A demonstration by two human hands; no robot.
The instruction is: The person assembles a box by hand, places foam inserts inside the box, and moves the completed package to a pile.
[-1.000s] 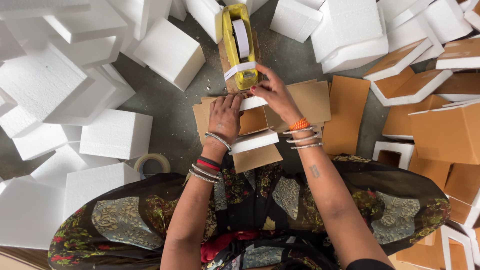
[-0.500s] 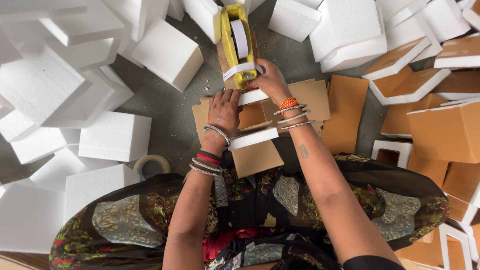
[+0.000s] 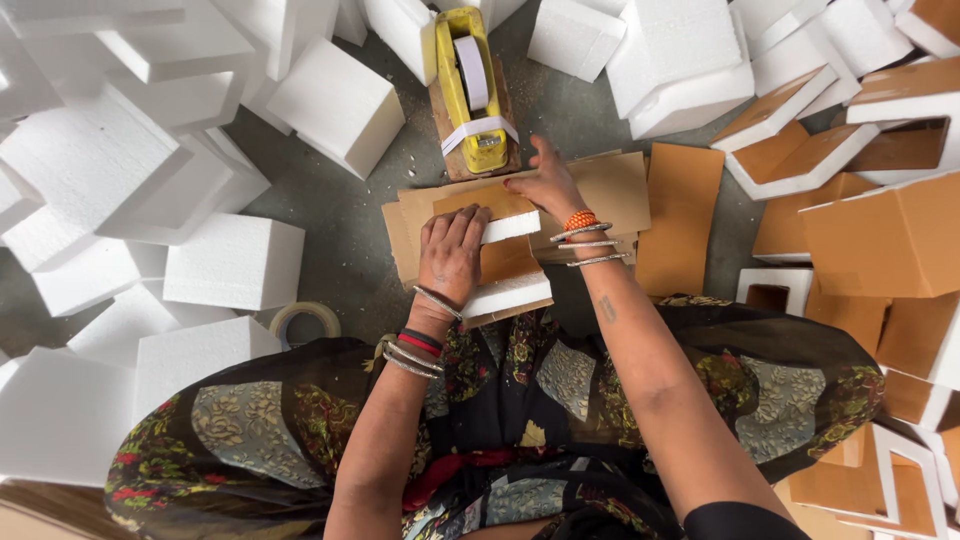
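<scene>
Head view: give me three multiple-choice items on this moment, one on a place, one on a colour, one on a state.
1. Where is the tape roll?
A. on the floor left of the left hand
B. on top of the dispenser
C. in the right hand

2. What colour is the tape dispenser?
A. red
B. yellow
C. blue

3. What is the left hand doing?
A. hanging free
B. gripping the roll
C. lying flat on the foam-and-cardboard piece

Answers:
1. A: it lies on the grey floor among white foam blocks.
2. B: its body is yellow.
3. C: its palm rests on it.
</scene>
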